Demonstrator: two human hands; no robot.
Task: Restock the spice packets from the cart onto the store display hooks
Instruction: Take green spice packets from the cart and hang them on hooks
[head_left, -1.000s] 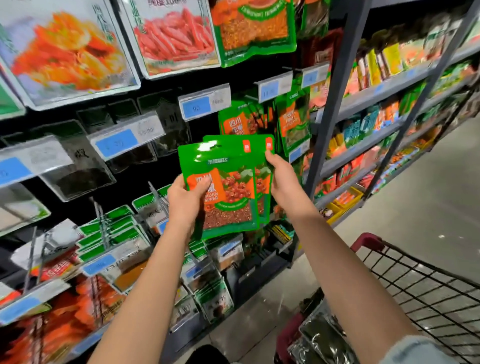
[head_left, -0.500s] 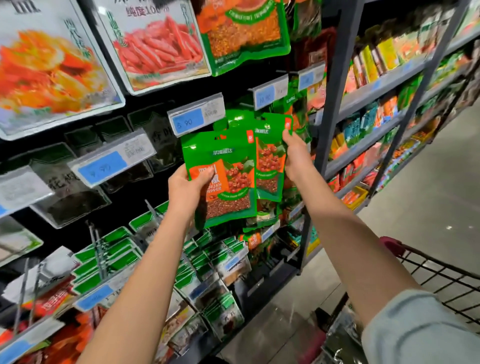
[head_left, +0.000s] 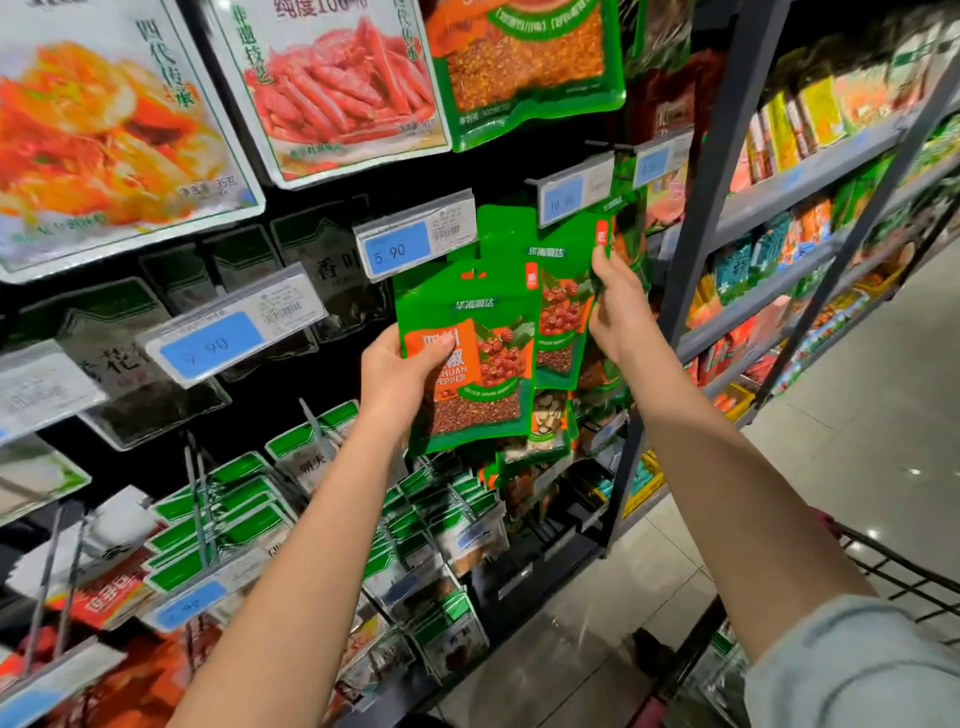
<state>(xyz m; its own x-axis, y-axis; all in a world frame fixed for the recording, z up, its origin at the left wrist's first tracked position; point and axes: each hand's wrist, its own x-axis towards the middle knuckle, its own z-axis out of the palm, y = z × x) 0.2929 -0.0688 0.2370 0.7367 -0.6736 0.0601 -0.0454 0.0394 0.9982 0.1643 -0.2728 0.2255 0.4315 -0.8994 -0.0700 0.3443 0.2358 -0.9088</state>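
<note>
Hands are raised to the hanging-goods display. The left hand (head_left: 400, 379) grips the front Sichuan pepper packet (head_left: 467, 358) at its lower left edge, thumb across the orange label panel, fingers behind the pouch. The right hand (head_left: 618, 312) pinches the right edge of the rear Sichuan pepper packet (head_left: 563, 291), fingertips closed on the green film near its upper corner. The rear packet sits higher than the front one and is partly covered by it; the two overlap and appear to touch.

Both packets are held against the dark back panel, just below the price tag (head_left: 415, 236) reading 5.90 and beside the price tag (head_left: 571, 195) reading 10.9-something. Whether either packet's hang hole is on a hook cannot be told; the top of the rear packet lies behind the second tag.

Below the packets, rows of smaller green-topped packets (head_left: 223, 514) hang on display hooks (head_left: 200, 493). A grey shelf upright (head_left: 706, 208) stands just right of the right hand. The cart (head_left: 893, 566) rim shows at lower right, well apart from both hands.
</note>
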